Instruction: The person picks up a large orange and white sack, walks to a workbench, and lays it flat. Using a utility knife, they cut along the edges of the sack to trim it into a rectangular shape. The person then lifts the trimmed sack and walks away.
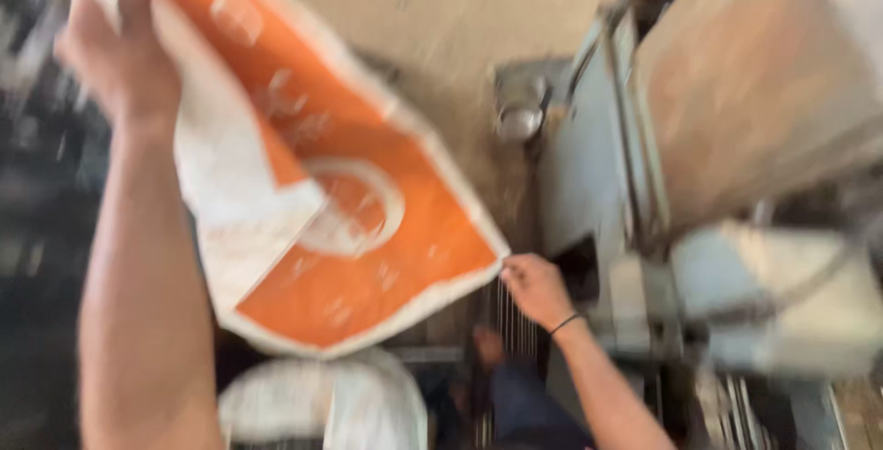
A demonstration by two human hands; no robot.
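Note:
The picture is blurred by motion. I hold up a large orange and white woven sack that hangs spread out in front of me. My left hand grips its upper edge at the top left, arm raised. My right hand, a dark band on its wrist, pinches the sack's lower right corner. Below the sack sits a white sack or bundle.
A pale blue-grey metal machine with a brown panel fills the right side. A small metal cup-like part sits beside it. Bare concrete floor lies beyond. My foot shows below.

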